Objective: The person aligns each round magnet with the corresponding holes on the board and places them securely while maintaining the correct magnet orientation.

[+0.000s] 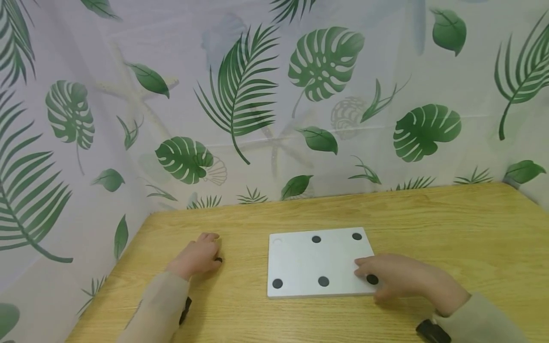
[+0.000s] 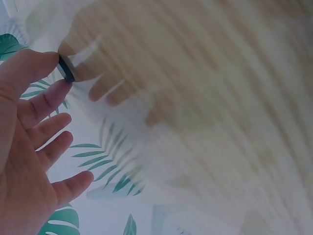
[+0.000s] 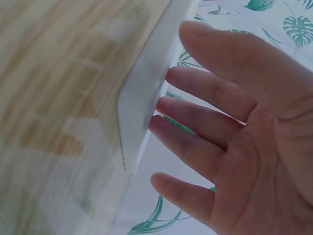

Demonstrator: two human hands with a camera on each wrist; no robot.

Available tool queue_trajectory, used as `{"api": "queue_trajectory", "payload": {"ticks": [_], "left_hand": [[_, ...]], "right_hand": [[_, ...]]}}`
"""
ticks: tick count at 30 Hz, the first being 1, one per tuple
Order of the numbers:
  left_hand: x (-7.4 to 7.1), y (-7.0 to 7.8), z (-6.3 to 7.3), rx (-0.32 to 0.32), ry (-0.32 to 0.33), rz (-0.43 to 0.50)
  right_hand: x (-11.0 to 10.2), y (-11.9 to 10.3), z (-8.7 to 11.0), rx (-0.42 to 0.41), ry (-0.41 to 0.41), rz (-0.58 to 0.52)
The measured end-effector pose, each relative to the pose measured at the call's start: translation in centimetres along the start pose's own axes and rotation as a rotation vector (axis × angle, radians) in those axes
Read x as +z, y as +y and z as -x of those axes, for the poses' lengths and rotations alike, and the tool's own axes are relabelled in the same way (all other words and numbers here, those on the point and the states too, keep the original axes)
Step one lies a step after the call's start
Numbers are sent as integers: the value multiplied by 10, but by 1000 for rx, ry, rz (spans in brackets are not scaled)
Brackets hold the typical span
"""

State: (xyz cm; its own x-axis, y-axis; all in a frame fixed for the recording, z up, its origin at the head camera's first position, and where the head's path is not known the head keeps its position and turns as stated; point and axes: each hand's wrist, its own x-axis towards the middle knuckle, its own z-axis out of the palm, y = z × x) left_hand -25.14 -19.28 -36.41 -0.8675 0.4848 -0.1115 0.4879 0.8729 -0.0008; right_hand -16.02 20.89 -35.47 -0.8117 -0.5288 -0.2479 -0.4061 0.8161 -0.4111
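Note:
A flat white rectangular board (image 1: 296, 262) lies on the wooden table, with several round black discs (image 1: 323, 281) spaced along its long sides. Its far left corner bears only a faint ring mark (image 1: 278, 241). To the left of the board, my left hand (image 1: 200, 256) is low over the table, apart from the board. Between thumb and index finger it pinches a small black disc (image 2: 65, 68), the other fingers spread. My right hand (image 1: 392, 276) rests at the board's right end, its fairly straight fingers (image 3: 195, 112) touching the board. One disc there shows between thumb and index finger.
The yellowish wooden table (image 1: 240, 319) has a glossy top that reflects the hands. A white cloth (image 1: 266, 176) printed with green leaves hangs behind it and along the left side. Dark bands (image 1: 433, 331) sit at both wrists.

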Motion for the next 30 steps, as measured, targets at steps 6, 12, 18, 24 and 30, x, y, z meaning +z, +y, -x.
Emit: {"api": "queue_trajectory", "payload": {"ticks": [6, 12, 18, 24, 30], "left_hand": [[0, 3, -3, 48, -4, -26], [-5, 17, -10, 97, 16, -56], [-12, 40, -27, 123, 26, -66], [-18, 61, -48, 144, 14, -79], [-22, 78, -64, 159, 15, -100]], "right_hand": [[0, 0, -1, 9, -2, -9], [0, 0, -1, -2, 7, 0], [0, 1, 0, 8, 4, -2], [1, 3, -1, 0, 11, 13], [2, 2, -1, -5, 14, 18]]}}
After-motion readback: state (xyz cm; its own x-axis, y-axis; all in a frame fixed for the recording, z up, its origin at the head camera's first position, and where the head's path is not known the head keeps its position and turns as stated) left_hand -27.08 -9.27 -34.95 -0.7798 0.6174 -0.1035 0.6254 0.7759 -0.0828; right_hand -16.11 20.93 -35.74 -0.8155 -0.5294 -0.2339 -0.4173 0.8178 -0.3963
